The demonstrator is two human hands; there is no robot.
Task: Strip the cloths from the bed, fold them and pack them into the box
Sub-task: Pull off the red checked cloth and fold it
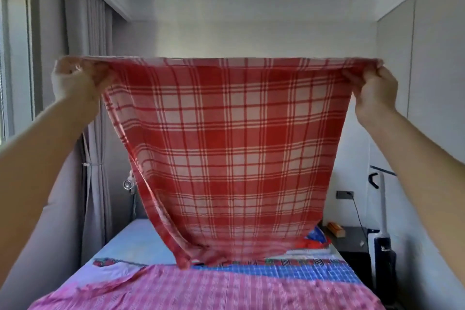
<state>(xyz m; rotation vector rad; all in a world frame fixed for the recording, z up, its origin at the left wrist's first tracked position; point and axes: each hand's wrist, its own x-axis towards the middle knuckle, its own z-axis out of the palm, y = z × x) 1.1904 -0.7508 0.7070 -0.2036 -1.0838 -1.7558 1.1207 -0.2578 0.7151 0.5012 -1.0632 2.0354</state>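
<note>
The left hand [75,80] and right hand [375,90], held wide apart, each pinch a top corner of the red plaid cloth [226,146], whose lower edge trails onto the bed [136,241] beyond a pink checked cloth [201,289].

Both bare arms are raised, reaching forward and spread wide. Left hand [73,83] has its fingers curled, pinching the top left corner of the red checked cloth [226,146]. Right hand [375,90] pinches the top right corner. The backs of both hands face the camera.
</note>
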